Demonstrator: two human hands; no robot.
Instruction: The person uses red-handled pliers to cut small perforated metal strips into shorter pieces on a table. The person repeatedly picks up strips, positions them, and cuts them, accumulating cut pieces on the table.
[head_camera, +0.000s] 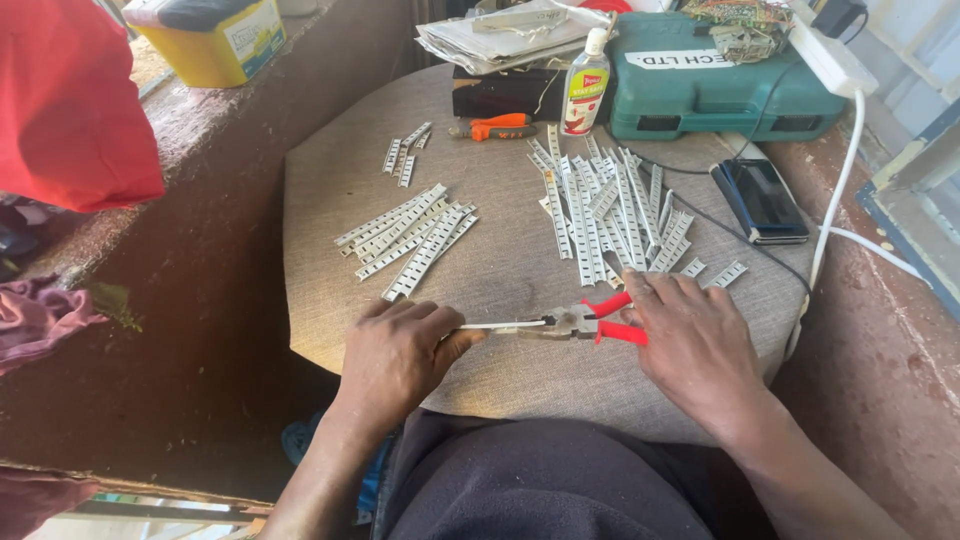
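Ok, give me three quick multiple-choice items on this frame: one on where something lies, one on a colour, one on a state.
1. Where does the phone lie?
A. On the right edge of the table, by the green case
B. Between the two piles of strips
C. On the person's lap

2. What colour are the handles of the pliers?
A. Blue
B. Red
C. Yellow

3. What is the state of the strip at the front?
A. Lying loose in the left pile
B. Standing upright against the bottle
C. Pinched by the left hand at one end, with its other end at the pliers' nose

Answers:
1 A: the phone sits near the table's right edge, just below the green case.
2 B: red grips show under the right hand.
3 C: the strip runs level from the left hand's fingers to the pliers.
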